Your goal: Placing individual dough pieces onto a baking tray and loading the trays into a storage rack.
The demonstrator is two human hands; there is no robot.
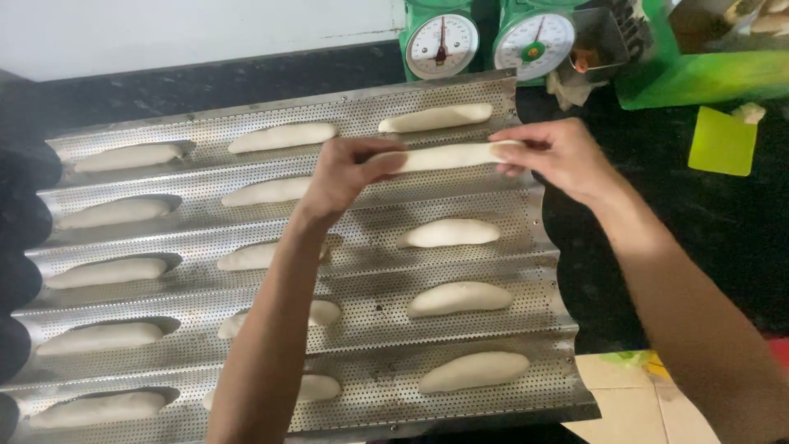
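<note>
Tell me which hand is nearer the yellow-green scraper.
Right. The right hand grips the dough piece's end just left of the scraper; the left hand holds the far end.

a single head-worn camera is looking steeply down from above and slightly behind the hands, facing away from the person toward the wall. it is sitting close, so the perforated metal tray (460, 329) is filling most of the frame, with the dark worktop (723, 222) and two green scales (444, 41) edging the top.
</note>
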